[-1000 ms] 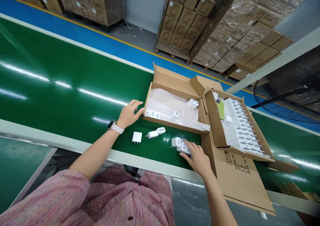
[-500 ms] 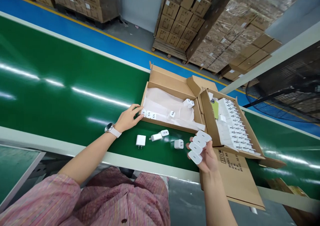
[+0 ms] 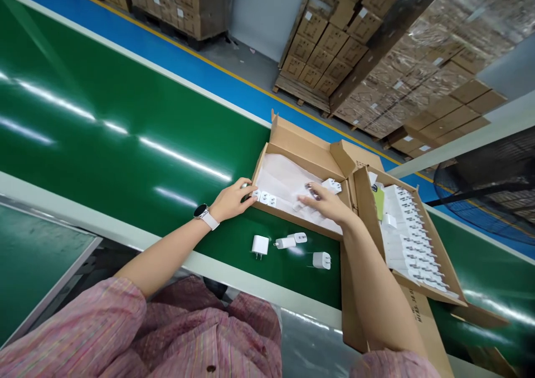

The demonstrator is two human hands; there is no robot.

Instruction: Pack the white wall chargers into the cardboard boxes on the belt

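This is a factory packing floor. A green belt conveyor (image 3: 125, 127) carries an open carton (image 3: 368, 211) of white wall chargers (image 3: 405, 238). Beyond it, shrink-wrapped cartons (image 3: 401, 54) and wooden pallets (image 3: 301, 91) stand beside a blue floor lane (image 3: 137, 27) and an industrial fan (image 3: 480, 183).

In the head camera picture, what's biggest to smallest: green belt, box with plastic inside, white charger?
1. green belt
2. box with plastic inside
3. white charger
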